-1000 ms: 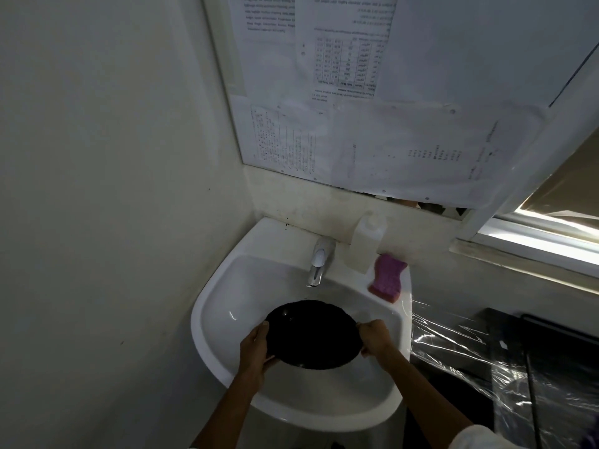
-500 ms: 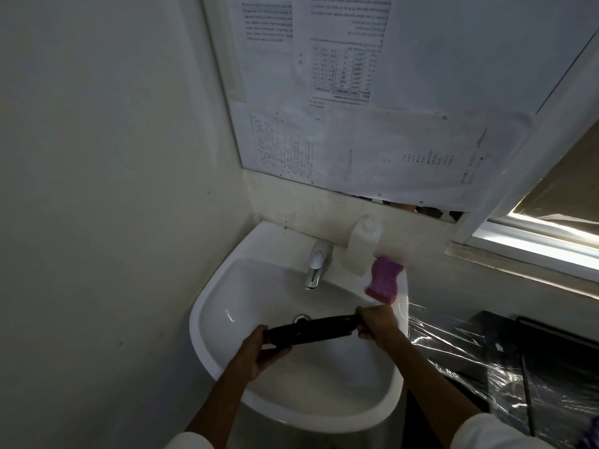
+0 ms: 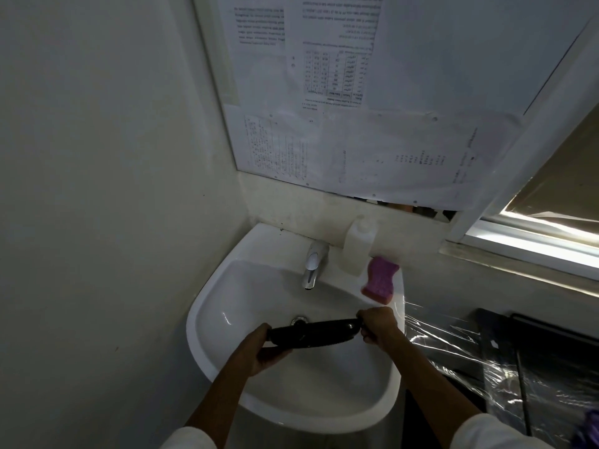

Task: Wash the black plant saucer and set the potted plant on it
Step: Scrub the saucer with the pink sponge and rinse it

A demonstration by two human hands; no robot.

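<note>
The black plant saucer [image 3: 313, 332] hangs edge-on over the bowl of the white sink [image 3: 207, 306], just in front of the drain. My left hand [image 3: 264, 350] grips its left rim and my right hand [image 3: 378, 325] grips its right rim. Behind it, the chrome tap [image 3: 312, 264] shows no running water. The potted plant is not in view.
A purple sponge [image 3: 380, 279] lies on the sink's right rim beside a white bottle [image 3: 358, 246]. Papers cover the mirror above. A wall stands close on the left. Dark items wrapped in clear plastic [image 3: 460, 351] sit to the right, under a window.
The saucer was held face-up a second ago; both hands have tilted it until only its edge shows. It stays over the sink bowl.
</note>
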